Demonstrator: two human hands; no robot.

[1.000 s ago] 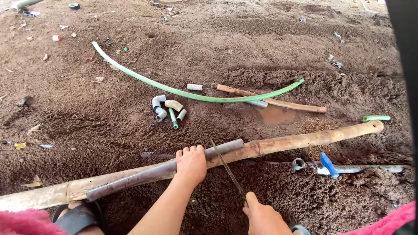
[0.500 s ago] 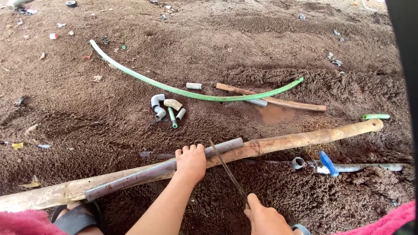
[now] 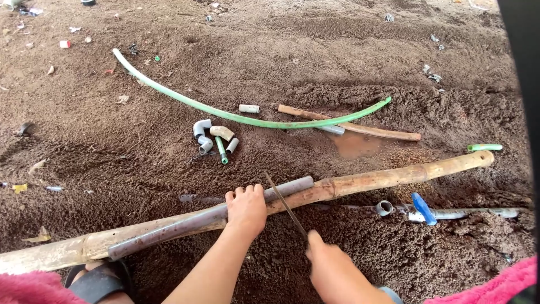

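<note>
Change: the right hand [image 3: 332, 270] has pushed forward since the earlier pictures, so the saw blade [image 3: 286, 205] now reaches further across the grey pipe [image 3: 208, 217]; its tip lies beyond the pipe's far side. The left hand [image 3: 246, 209] has stayed where it was.
Right hand: clenched around the near end of the saw blade, just this side of the bamboo pole [image 3: 360, 181].
Left hand: grasping down over the grey pipe, fingers curled over its far side, pinning it against the bamboo pole.
Grey pipe: one, lying along the bamboo pole and touching it, its cut end just right of the blade.
Blade: thin, dark, crossing the pipe at a slant just right of the left hand.
Near side of the pole: one dark sandal [image 3: 98, 281] at the bottom left; pink cloth in both lower corners.
Right, just beyond the pole's near side: one blue valve handle [image 3: 423, 208] on a thin muddy pipe, with one grey ring-shaped fitting [image 3: 385, 208] beside it.
Beyond the pole: a cluster of four short fittings and one short green piece [image 3: 215, 141] on the soil.
Further: one long curved green hose [image 3: 247, 119], one brown stick [image 3: 360, 129] crossing under it, one short white pipe piece [image 3: 249, 108].
Far right: one short green pipe stub [image 3: 485, 147], near the pole's end.
</note>
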